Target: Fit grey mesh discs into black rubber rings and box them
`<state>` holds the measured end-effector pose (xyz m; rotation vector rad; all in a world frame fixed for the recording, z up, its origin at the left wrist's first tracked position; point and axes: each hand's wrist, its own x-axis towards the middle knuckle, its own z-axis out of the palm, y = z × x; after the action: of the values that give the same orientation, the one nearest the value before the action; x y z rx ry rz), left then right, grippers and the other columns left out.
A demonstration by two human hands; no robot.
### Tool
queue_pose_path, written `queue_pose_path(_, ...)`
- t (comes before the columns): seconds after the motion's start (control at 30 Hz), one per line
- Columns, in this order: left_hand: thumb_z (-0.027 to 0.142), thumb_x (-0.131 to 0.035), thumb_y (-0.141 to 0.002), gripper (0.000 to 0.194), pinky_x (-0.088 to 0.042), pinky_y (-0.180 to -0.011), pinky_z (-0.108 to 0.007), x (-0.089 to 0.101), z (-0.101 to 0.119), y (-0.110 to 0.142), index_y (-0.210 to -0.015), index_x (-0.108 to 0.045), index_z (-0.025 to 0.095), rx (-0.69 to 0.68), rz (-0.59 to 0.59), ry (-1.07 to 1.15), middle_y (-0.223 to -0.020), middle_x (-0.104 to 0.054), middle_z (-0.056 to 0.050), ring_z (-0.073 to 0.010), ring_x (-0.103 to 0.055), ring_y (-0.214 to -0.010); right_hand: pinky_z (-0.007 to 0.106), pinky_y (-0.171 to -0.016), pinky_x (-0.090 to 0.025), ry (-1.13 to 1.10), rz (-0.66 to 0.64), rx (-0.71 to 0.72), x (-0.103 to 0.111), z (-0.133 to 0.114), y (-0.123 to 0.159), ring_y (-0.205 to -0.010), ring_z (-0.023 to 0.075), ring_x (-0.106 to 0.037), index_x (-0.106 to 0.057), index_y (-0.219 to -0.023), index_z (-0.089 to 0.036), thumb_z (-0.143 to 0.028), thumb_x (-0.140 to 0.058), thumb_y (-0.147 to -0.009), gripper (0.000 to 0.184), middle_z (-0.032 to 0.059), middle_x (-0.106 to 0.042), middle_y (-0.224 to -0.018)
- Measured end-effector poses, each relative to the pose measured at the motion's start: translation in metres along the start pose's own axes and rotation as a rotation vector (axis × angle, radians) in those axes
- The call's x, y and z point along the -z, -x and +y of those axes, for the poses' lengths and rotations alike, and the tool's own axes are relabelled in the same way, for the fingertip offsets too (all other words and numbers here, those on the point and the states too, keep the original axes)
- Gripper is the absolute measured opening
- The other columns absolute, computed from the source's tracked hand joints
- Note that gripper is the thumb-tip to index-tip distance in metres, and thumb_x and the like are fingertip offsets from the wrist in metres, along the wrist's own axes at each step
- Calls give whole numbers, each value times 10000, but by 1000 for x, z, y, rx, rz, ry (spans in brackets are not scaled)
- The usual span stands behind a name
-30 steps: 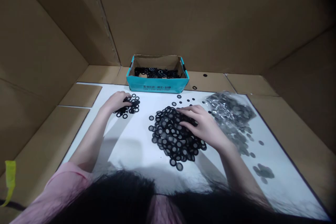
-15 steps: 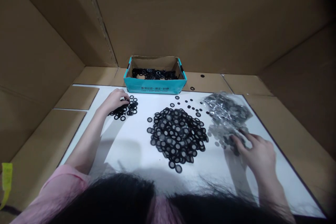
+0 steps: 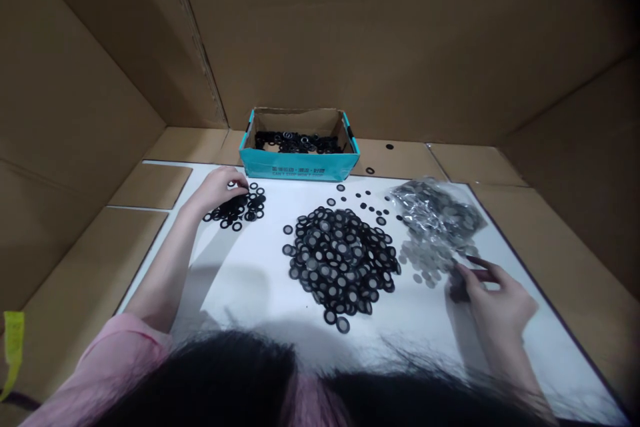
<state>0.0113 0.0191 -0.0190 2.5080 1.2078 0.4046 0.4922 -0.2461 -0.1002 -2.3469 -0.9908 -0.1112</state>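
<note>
My left hand rests at a small pile of flat black rings on the left, thumb and fingertips curled together. Whatever lies between those fingertips is too small to make out. On the right, my right hand is at the edge of a spread of thin grey discs. Its thumb and forefinger tips are drawn close in a pinch, and a held piece cannot be made out. Between the hands lies a large heap of black rings with grey centres.
A turquoise cardboard box holding black rings stands at the back. A clear plastic bag of grey discs lies behind my right hand. Small black discs are scattered behind the heap. Cardboard walls surround the white work surface.
My right hand has drawn back slightly to the right from the grey discs, its fingertips closer together. My left hand stays at the ring pile. The view has shifted slightly.
</note>
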Motion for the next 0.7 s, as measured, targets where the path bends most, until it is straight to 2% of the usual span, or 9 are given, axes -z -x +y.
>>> queue_pose_path(0.13,346,-564,-834,212,-395,-755,-291,3,3,-1,-816,-686,174,-12,5,11,-820,-680,-43,-190,-584,-810,377,-686,-444,-34,34,-23,4,-2,-4,-679,265,-623,-644,-759,-188,-483,-513,-685,331,62,-628,-659)
queue_pose_path(0.3,356,-567,-832,216,-391,-780,-297,6,10,-3,-829,-685,176,-14,21,29,-815,-665,-40,-191,-565,-816,457,-830,-426,-32,78,28,16,-12,-10,-884,341,-595,-559,-691,-235,-461,-532,-680,227,104,-601,-736)
queue_pose_path(0.47,381,-553,-831,252,-401,-693,-261,13,26,-5,-832,-668,157,3,38,84,-789,-621,-39,-159,-551,-736,401,-724,-454,-89,-61,49,32,-26,-10,-761,283,-616,-568,-747,-277,-408,-604,-749,136,80,-645,-739)
queue_pose_path(0.6,390,-559,-826,259,-403,-679,-246,16,36,-7,-825,-657,150,16,28,129,-781,-630,-34,-147,-557,-715,421,-701,-435,-124,-47,39,27,-35,-9,-749,287,-595,-580,-743,-243,-377,-593,-742,134,99,-665,-780)
queue_pose_path(0.7,381,-582,-816,252,-396,-671,-248,16,39,-10,-824,-665,144,24,31,157,-767,-625,-32,-146,-554,-707,413,-659,-415,-172,-21,40,25,-42,-8,-691,263,-558,-586,-689,-218,-359,-625,-703,147,90,-639,-722)
